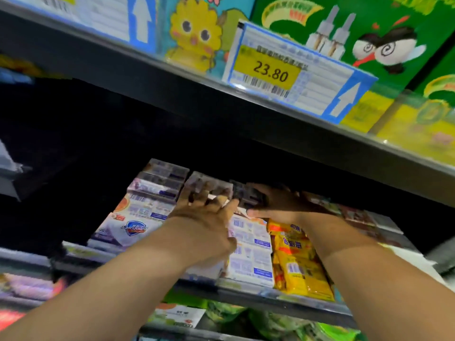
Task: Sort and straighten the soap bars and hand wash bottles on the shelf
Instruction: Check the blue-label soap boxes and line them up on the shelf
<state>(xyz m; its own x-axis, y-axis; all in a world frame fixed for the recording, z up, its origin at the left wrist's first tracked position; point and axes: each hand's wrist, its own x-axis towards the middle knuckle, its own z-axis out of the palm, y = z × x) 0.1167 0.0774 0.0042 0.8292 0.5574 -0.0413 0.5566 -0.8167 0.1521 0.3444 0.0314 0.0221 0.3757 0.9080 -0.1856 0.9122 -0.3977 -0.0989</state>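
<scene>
White soap packs with a blue shield logo lie stacked on the middle shelf, more of them to the right. A yellow soap pack lies beside those. My left hand reaches in over the white packs, its fingers spread on a soap pack at the back. My right hand grips a dark soap pack deep in the shelf, thumb below it. The frame is blurred, so the packs at the back are hard to make out.
The shelf above hangs low over my hands and carries a price tag reading 23.80, with green boxes and a box with a yellow chick. Green packages fill the shelf below. The shelf's left part is dark.
</scene>
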